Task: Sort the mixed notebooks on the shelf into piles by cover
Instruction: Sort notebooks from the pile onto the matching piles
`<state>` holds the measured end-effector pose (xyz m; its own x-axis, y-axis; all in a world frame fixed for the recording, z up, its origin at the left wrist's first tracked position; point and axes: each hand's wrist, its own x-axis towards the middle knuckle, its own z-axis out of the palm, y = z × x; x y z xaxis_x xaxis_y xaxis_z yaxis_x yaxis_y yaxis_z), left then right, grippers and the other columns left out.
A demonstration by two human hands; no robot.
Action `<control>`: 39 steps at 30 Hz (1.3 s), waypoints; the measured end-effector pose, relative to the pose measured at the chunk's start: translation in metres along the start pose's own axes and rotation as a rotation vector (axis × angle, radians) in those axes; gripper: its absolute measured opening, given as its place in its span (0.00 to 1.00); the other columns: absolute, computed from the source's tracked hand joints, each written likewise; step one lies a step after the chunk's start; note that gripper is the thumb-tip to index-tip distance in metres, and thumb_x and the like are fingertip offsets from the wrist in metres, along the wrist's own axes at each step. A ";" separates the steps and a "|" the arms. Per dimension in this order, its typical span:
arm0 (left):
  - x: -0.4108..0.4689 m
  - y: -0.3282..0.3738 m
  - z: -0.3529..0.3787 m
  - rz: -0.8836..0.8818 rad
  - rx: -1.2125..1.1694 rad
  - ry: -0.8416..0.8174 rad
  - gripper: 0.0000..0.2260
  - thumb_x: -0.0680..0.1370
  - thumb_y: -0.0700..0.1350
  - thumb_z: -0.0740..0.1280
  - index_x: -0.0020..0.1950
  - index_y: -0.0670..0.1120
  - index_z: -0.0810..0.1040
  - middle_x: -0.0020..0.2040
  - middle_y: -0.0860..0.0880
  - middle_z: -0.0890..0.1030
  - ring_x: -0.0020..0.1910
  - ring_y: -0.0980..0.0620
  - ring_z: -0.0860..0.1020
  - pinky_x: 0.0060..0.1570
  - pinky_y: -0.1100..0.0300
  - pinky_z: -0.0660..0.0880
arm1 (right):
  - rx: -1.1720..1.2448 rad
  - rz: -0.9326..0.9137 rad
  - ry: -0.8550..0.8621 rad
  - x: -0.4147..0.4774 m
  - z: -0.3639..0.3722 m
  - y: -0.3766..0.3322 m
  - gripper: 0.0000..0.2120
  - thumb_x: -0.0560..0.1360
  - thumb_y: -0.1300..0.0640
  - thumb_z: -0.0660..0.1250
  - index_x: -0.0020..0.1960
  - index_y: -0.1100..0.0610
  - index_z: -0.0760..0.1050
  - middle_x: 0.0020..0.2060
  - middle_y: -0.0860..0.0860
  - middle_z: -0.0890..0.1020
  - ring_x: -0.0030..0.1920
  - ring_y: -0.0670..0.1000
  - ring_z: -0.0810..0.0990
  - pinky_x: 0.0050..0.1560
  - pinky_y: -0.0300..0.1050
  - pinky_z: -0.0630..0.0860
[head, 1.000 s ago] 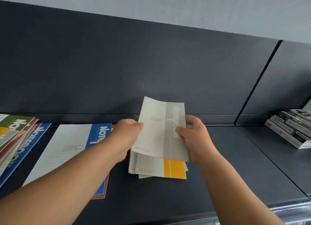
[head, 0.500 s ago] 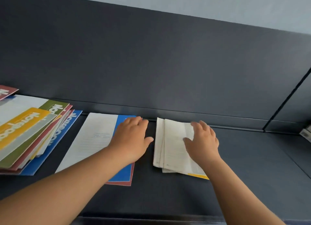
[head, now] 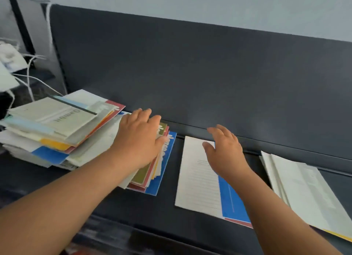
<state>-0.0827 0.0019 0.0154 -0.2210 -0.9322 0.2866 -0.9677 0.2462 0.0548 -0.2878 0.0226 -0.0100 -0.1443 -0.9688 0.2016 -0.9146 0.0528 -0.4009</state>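
Shelf (head: 118, 203): left fingers (head: 145, 114) flat on mixed pile (head: 83, 151), right fingers (head: 222, 133) spread over blue notebook (head: 198, 180)

You are facing a dark grey shelf (head: 167, 213) backed by a tall matching panel (head: 190, 73). A pale grey wall (head: 209, 5) is showing above it. At far left a black post (head: 22, 26) is standing upright, white cords (head: 28, 73) trailing beside it. Soft light is glancing off the panel.
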 end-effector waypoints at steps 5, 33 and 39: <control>-0.002 -0.104 -0.019 -0.017 0.054 0.024 0.26 0.80 0.61 0.56 0.75 0.51 0.62 0.76 0.48 0.63 0.75 0.45 0.58 0.73 0.47 0.56 | 0.154 0.048 -0.031 0.005 0.038 -0.089 0.23 0.82 0.51 0.61 0.75 0.55 0.66 0.72 0.54 0.70 0.71 0.56 0.68 0.69 0.49 0.66; -0.016 -0.179 -0.033 0.285 -0.064 -0.134 0.20 0.82 0.58 0.51 0.72 0.54 0.65 0.74 0.55 0.66 0.76 0.52 0.57 0.76 0.44 0.44 | 0.876 0.605 -0.139 0.011 0.055 -0.161 0.04 0.81 0.59 0.64 0.53 0.57 0.77 0.47 0.55 0.85 0.47 0.55 0.85 0.42 0.51 0.80; 0.011 -0.218 -0.046 0.108 -0.030 -0.066 0.17 0.82 0.51 0.53 0.68 0.51 0.70 0.66 0.52 0.74 0.67 0.50 0.69 0.69 0.50 0.63 | 0.917 0.627 -0.060 0.021 0.041 -0.144 0.05 0.82 0.62 0.61 0.51 0.56 0.75 0.47 0.56 0.83 0.46 0.58 0.82 0.41 0.56 0.77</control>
<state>0.1316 -0.0497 0.0508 -0.3320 -0.9151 0.2288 -0.9340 0.3529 0.0562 -0.1443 -0.0156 0.0155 -0.4419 -0.8447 -0.3021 -0.0563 0.3622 -0.9304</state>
